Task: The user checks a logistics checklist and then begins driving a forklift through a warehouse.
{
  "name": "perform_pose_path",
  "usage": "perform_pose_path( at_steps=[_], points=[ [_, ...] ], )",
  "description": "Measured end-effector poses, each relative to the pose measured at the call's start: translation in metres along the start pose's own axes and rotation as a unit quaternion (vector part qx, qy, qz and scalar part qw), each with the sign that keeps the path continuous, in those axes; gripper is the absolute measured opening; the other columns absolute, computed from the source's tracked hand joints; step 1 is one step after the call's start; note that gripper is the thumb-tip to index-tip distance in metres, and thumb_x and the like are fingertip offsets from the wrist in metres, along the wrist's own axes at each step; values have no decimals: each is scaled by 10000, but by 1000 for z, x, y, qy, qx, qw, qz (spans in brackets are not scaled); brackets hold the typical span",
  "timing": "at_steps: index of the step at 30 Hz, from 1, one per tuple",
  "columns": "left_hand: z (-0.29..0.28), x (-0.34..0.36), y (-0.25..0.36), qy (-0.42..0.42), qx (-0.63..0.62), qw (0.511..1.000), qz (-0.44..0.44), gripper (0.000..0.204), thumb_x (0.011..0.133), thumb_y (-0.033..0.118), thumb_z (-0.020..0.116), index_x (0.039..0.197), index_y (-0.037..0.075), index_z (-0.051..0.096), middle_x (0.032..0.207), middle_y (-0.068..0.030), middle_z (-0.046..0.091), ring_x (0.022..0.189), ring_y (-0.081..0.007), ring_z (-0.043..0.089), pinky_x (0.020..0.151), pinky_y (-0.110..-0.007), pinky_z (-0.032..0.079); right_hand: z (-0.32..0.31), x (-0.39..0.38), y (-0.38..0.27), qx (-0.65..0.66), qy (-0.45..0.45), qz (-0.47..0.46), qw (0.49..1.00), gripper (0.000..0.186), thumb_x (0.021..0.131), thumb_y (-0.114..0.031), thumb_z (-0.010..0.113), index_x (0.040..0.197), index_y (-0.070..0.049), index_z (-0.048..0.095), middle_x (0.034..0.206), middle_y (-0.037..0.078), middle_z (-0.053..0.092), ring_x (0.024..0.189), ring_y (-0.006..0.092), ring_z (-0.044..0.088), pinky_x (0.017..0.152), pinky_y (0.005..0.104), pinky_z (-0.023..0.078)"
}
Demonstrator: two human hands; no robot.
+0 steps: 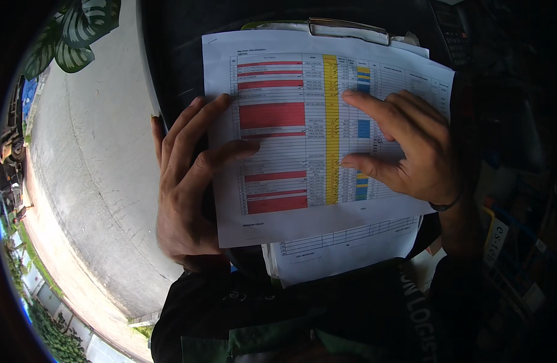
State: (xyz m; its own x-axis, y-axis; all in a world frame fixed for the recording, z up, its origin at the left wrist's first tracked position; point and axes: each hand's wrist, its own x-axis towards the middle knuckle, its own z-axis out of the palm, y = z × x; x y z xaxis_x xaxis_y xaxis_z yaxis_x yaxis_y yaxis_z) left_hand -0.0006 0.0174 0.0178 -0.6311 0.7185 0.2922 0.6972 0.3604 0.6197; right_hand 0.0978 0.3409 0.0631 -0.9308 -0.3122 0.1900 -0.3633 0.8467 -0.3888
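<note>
A printed table sheet (pixel 278 224) with red, yellow and blue marked cells lies on top of a clipboard, under the clipboard's metal clip (pixel 349 30). My left hand (pixel 191 175) rests along the sheet's left edge, fingers apart, thumb and fingertips on the paper. Over the right half of the sheet is my right hand (pixel 411 142); its index finger and thumb are spread, their tips near the yellow column, while the other fingers curl behind. A dark band circles the right wrist. Below, a second form sheet (pixel 351 257) sticks out from under the first.
The dark table (pixel 175 36) carries the clipboard, with a dark keypad device (pixel 449 27) at the far right. Striped green leaves (pixel 79 36) hang at the upper left. A grey concrete floor (pixel 97 139) stretches along the left. At the right, blue and orange bars show dimly.
</note>
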Motion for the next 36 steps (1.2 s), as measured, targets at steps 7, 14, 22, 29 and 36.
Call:
perform_pose_path(
  at_steps=[7, 14, 22, 29, 36],
  points=[
    [1, 5, 1, 11, -1, 1000, 7, 800, 475, 447, 910, 1234, 237, 769, 1617, -173, 501, 1560, -419, 367, 1255, -742, 76, 1, 0, 1, 22, 19, -16, 999, 684, 847, -449, 871, 1345, -15, 695, 701, 8, 544, 632, 123, 513, 582, 309, 454],
    [0, 6, 2, 11, -1, 1000, 8, 763, 476, 426, 902, 1206, 246, 771, 1613, -167, 508, 1551, -424, 384, 1254, -742, 92, -1, -1, -1, 30, 5, -38, 999, 626, 836, -430, 888, 1276, -16, 722, 682, -2, 546, 614, 114, 506, 577, 302, 437],
    [1, 1, -5, 18, -1, 1000, 22, 703, 494, 432, 903, 1159, 244, 775, 1598, -166, 528, 1550, -416, 391, 1260, -729, 94, 3, -2, -3, 55, -9, -49, 997, 542, 812, -361, 923, 1198, -24, 749, 668, -13, 557, 599, 103, 493, 558, 292, 415],
    [6, 0, -4, 40, -2, 999, 10, 670, 436, 473, 933, 1049, 236, 800, 1566, -153, 564, 1547, -398, 400, 1269, -718, 80, 1, 1, -5, 64, -8, -63, 996, 504, 784, -296, 937, 1158, -7, 764, 707, 18, 635, 602, 109, 545, 550, 298, 430],
    [7, -3, -6, 47, -2, 999, 13, 638, 435, 449, 914, 1027, 241, 804, 1564, -147, 568, 1543, -396, 409, 1271, -713, 88, -4, -1, -11, 71, -40, -86, 993, 476, 770, -236, 939, 1124, 31, 768, 704, 53, 713, 570, 126, 635, 544, 292, 487]
  ],
)
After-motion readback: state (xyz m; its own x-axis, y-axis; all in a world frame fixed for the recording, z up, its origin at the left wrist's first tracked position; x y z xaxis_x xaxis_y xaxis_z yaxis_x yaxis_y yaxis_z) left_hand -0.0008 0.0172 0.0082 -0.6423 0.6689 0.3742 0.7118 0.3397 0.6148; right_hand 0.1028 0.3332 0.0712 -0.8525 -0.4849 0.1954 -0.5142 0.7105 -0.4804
